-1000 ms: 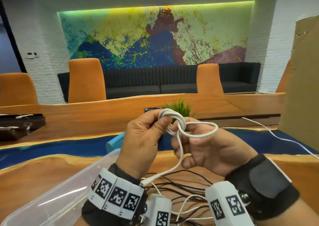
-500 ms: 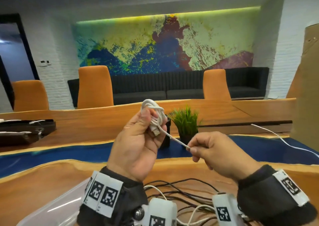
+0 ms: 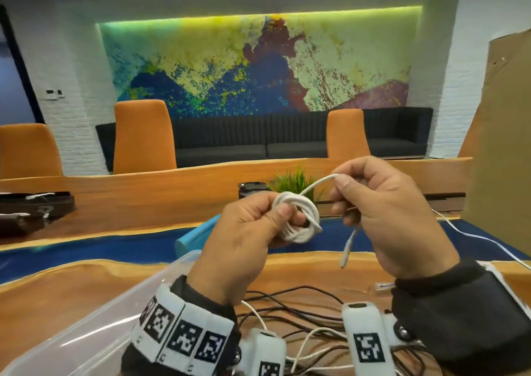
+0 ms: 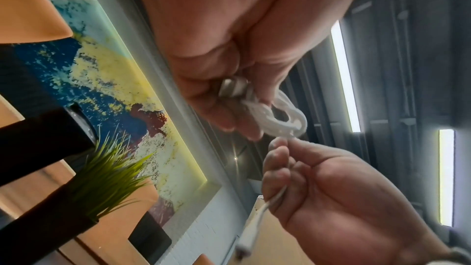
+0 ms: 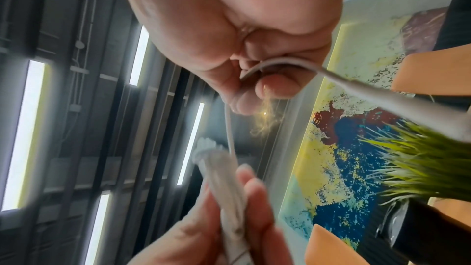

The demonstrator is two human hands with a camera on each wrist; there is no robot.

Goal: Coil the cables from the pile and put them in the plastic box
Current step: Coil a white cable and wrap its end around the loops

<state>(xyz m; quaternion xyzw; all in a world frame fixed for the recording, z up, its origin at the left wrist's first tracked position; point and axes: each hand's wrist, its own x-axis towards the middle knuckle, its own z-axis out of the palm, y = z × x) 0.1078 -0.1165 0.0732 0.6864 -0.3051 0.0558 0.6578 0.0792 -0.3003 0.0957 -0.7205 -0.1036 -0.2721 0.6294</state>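
Observation:
A white cable, wound into a small coil (image 3: 298, 217), is held up in front of me above the table. My left hand (image 3: 253, 229) grips the coil (image 4: 282, 116) between thumb and fingers. My right hand (image 3: 382, 203) pinches the cable's loose tail (image 3: 317, 184) just right of the coil, and the tail's plug end (image 3: 346, 253) hangs down below that hand. The clear plastic box (image 3: 86, 318) lies at the lower left. A pile of black and white cables (image 3: 301, 315) lies on the wooden table under my wrists.
A potted green plant (image 3: 296, 178) and a black object stand behind my hands. Another white cable (image 3: 482, 239) runs across the table at the right, below a cardboard sheet (image 3: 500, 134). A light blue object (image 3: 195, 234) lies beyond the box. Dark cases sit at the far left.
The coil has come down and rightward with my left hand. My right hand, which pulled the tail out sideways, has risen above and right of the coil, and the plug end now dangles.

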